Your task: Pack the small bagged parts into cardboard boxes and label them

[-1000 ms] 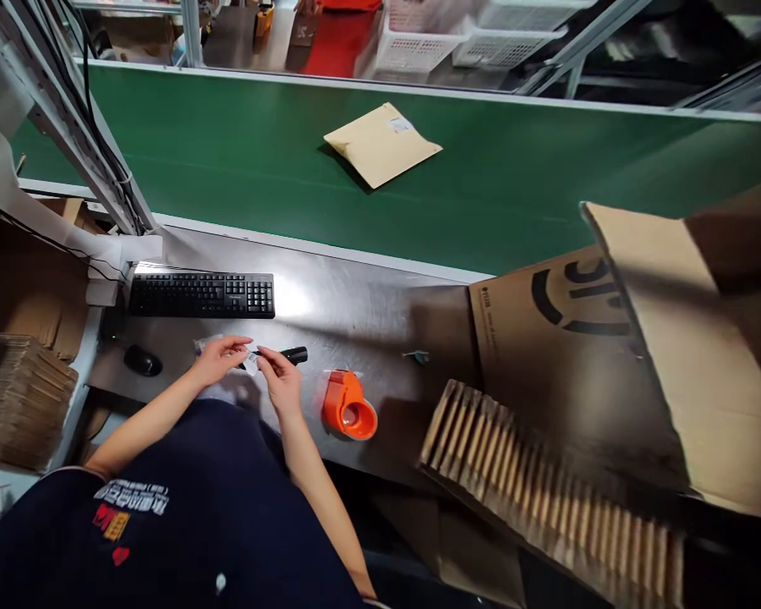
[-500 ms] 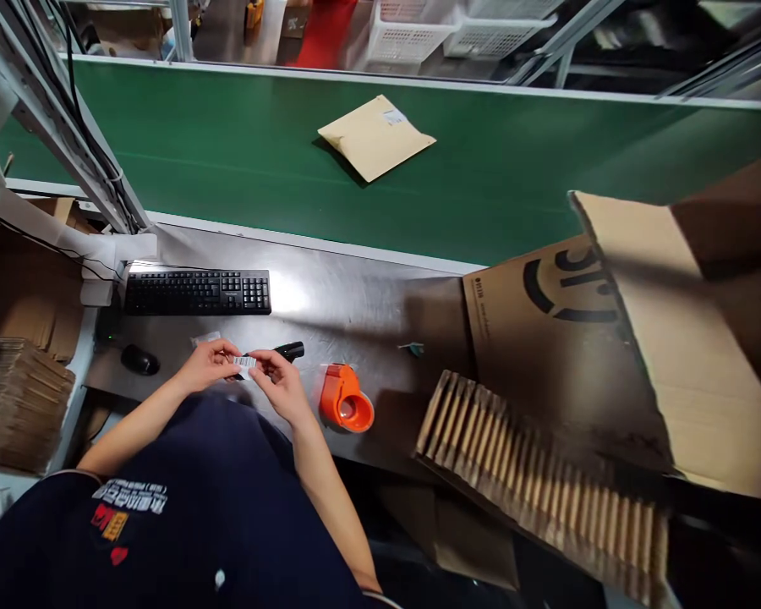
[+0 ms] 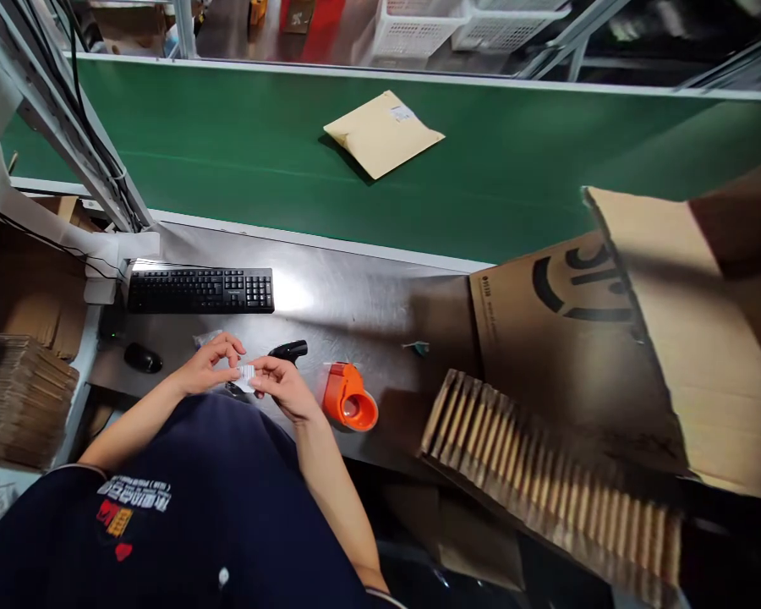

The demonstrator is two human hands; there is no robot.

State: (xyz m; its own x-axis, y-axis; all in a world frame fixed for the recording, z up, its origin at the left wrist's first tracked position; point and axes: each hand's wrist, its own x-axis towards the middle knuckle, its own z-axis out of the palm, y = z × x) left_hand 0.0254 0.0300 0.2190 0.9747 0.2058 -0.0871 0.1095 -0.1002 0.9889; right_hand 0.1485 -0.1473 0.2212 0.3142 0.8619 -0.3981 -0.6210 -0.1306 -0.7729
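A small white barcode label (image 3: 247, 378) is pinched at its right edge by my right hand (image 3: 287, 387), low over the near edge of the metal table. On its other side is my left hand (image 3: 208, 365), thumb at the label's left edge and fingers raised apart from the thumb. Just beyond my right hand lies a black handled device (image 3: 290, 350), partly hidden. Something dark, mostly covered, shows beneath the label. A clear plastic piece (image 3: 206, 337) rests behind my left hand. Right of my hands stands an orange tape dispenser (image 3: 348, 399).
A black keyboard (image 3: 201, 290) and mouse (image 3: 143, 358) are on the left of the table (image 3: 355, 296). Beyond runs a green conveyor belt (image 3: 228, 144) carrying a padded envelope (image 3: 384, 135). Flattened cartons (image 3: 545, 474) and a large open box (image 3: 691, 338) take up the right.
My left fingers have spread and lifted off the label, which has turned and tilted in my right hand. The whole view has shifted slightly.
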